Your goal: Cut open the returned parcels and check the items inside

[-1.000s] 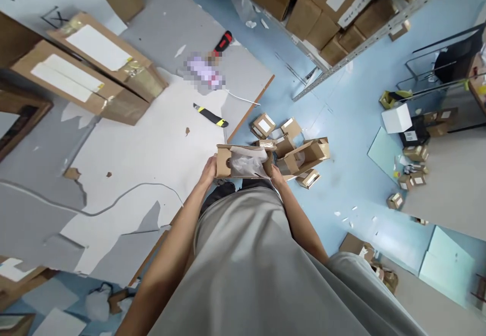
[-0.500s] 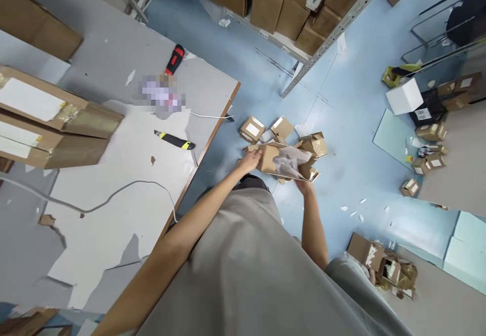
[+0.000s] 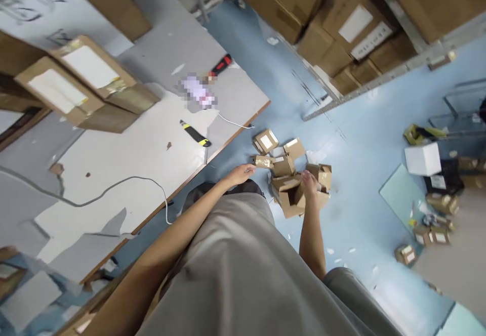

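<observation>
Going by the head view, can see an open brown carton in a heap of small boxes on the blue floor, too dark inside to make out contents. Right grip at its right side, can't tell whether grasping or released. Left grip loosely spread, nothing visible in it, just beside a taped box. Over left, a black-and-yellow cutter and cable on the worktop. Pretty tight between worktop edge and heap, loaded shelving beyond, roomier floor to the right.
</observation>
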